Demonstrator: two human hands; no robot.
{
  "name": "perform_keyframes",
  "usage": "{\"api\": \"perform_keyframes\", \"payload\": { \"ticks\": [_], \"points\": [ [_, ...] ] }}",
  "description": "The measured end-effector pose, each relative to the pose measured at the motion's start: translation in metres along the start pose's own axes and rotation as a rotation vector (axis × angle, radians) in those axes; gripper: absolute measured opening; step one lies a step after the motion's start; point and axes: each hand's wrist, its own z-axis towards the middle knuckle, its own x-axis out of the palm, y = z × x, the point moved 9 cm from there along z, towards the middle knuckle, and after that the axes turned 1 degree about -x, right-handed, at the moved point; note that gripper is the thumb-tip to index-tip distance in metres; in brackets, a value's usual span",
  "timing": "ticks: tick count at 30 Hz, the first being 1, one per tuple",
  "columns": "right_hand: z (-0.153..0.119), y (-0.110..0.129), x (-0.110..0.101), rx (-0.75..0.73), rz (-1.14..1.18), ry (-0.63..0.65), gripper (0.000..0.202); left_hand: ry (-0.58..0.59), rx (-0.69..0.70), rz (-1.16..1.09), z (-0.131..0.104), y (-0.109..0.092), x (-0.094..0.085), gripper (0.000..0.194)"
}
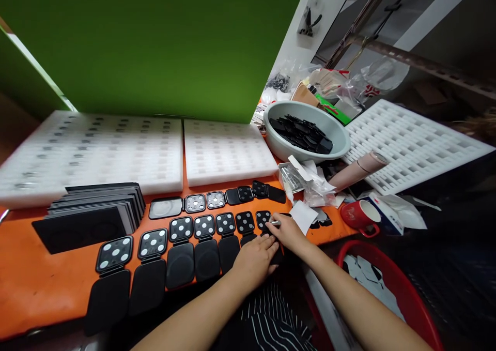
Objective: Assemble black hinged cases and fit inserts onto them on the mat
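Observation:
My right hand (289, 232) pinches a small silver pen-like tool (275, 223) over a black square case with pale round dots (263, 218). Just left of it, my left hand (256, 258) lies with fingers stretched across the lower black flaps, partly hiding them. A row of similar hinged black cases (181, 229) runs leftward along the front edge, dotted halves up and plain flaps (180, 265) hanging toward me. Behind that row lie several more pieces, among them a dotted case (215, 200) and a black frame with a pale inside (166, 208).
White foam trays (232, 152) stand at the back of the orange table (46, 289). Black sheets (85, 227) are stacked at left. To the right are a grey basin (271, 134) of black parts, a pink bottle (358, 170), a red mug (358, 216) and a red bin (420, 309).

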Motion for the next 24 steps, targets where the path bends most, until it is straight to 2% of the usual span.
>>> {"api": "perform_keyframes", "payload": {
  "ticks": [5,9,11,16,17,19,22,24],
  "points": [
    [0.010,0.001,0.006,0.018,0.001,0.175,0.010,0.011,-0.007,-0.006,0.000,0.001,0.000,0.054],
    [0.015,0.003,0.002,0.026,-0.039,0.173,0.008,0.003,0.000,-0.004,0.000,0.001,0.001,0.055],
    [0.018,0.000,0.005,0.069,0.014,0.205,0.009,0.000,0.003,-0.002,0.000,0.001,0.002,0.056],
    [0.019,-0.007,0.025,0.172,0.298,0.492,0.011,0.000,0.010,0.011,-0.001,0.001,0.003,0.055],
    [0.019,-0.009,0.024,0.187,0.349,0.518,0.012,0.001,0.009,0.015,-0.001,0.001,0.002,0.055],
    [0.019,-0.017,0.018,0.264,0.557,0.476,0.017,0.004,0.011,0.021,-0.001,0.000,0.001,0.055],
    [0.016,-0.038,-0.001,0.405,0.990,0.210,0.028,0.007,0.013,0.029,-0.001,0.000,0.000,0.055],
    [0.010,-0.047,-0.007,0.415,1.099,0.080,0.032,0.005,0.009,0.038,-0.001,0.000,0.001,0.055]
  ]
}}
